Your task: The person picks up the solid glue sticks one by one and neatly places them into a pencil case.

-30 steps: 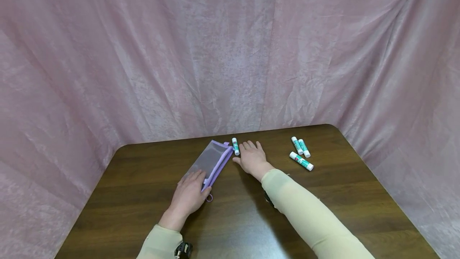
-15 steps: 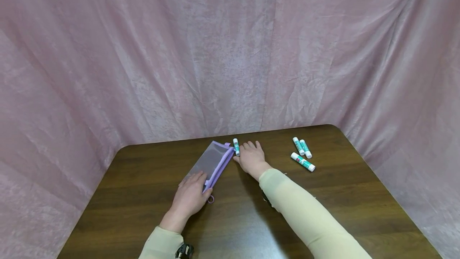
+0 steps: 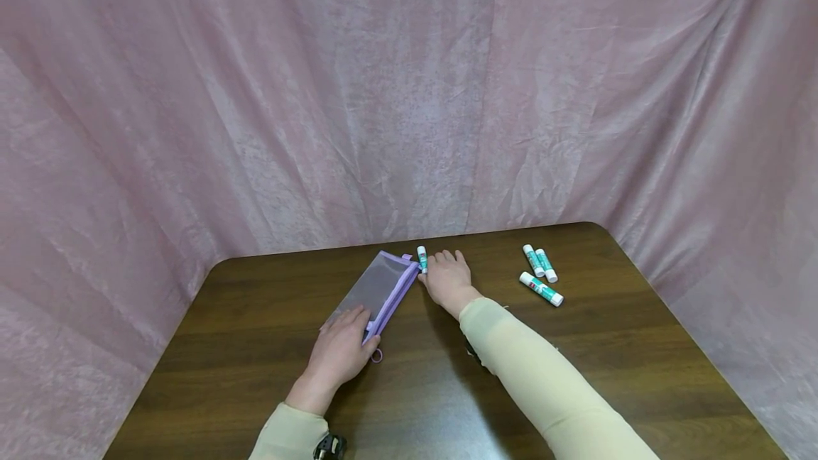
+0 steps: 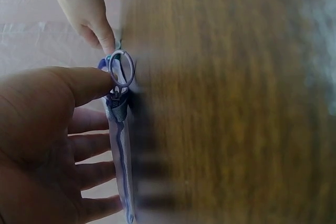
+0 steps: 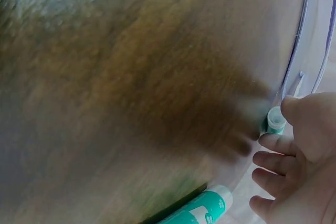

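A purple-edged mesh zip pouch [image 3: 371,288] lies slantwise on the table. My left hand [image 3: 340,346] rests on its near end, fingers spread over the mesh. The left wrist view has the thumb beside the zip's ring pull [image 4: 122,69]. Just past the pouch's far corner lies a white and teal glue stick [image 3: 422,258]. My right hand [image 3: 449,281] is at this stick. In the right wrist view, thumb and index finger pinch the glue stick [image 5: 276,119] from either side near its end, while the other fingers stay extended.
Three more glue sticks lie to the right: two side by side [image 3: 533,261] [image 3: 546,265] and one nearer, at an angle [image 3: 540,289]. The wooden table [image 3: 217,346] ends at the back against a pink curtain [image 3: 358,91].
My right thumb has drawn in against the glue stick and covers its near end. My left hand keeps its place on the pouch. The whole head view has shifted slightly.
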